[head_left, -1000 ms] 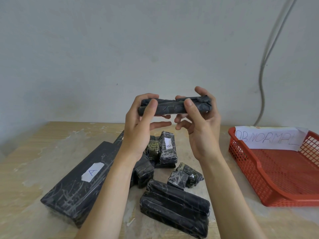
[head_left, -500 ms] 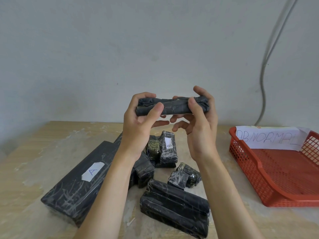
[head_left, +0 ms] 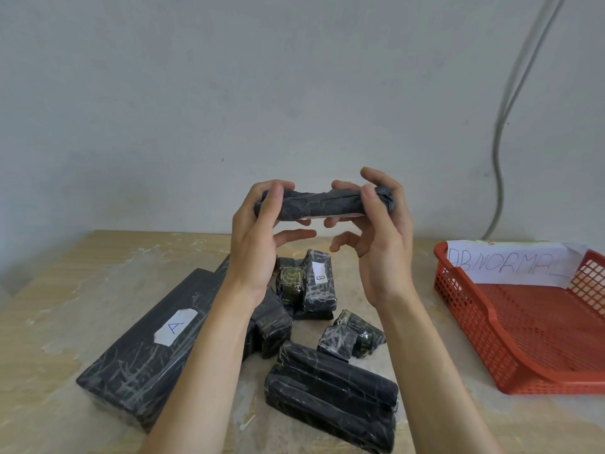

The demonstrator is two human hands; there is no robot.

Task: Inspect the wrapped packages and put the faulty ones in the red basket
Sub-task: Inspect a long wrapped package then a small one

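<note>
A long, narrow black wrapped package (head_left: pixel 322 204) is held level above the table, in front of the wall. My left hand (head_left: pixel 258 237) pinches its left end between thumb and fingers. My right hand (head_left: pixel 376 231) grips its right end the same way. Below them lie several more black wrapped packages: a large flat one labelled A (head_left: pixel 144 345), an upright one labelled B (head_left: pixel 319 280), a long bundle (head_left: pixel 330 394) nearest me and a small one (head_left: pixel 350 335). The red basket (head_left: pixel 491 322) stands at the right, with nothing in it.
A white paper sign reading ABNORMAL (head_left: pixel 510 263) hangs on the basket's far rim. A grey cable (head_left: pixel 501 132) runs down the wall behind the basket. The wooden table (head_left: pixel 65 280) shows bare surface at the left and between the packages and the basket.
Both hands have turned the held package a little about its long axis and shifted their grip; it sits slightly lower and further left. A pale strip now shows along its underside.
</note>
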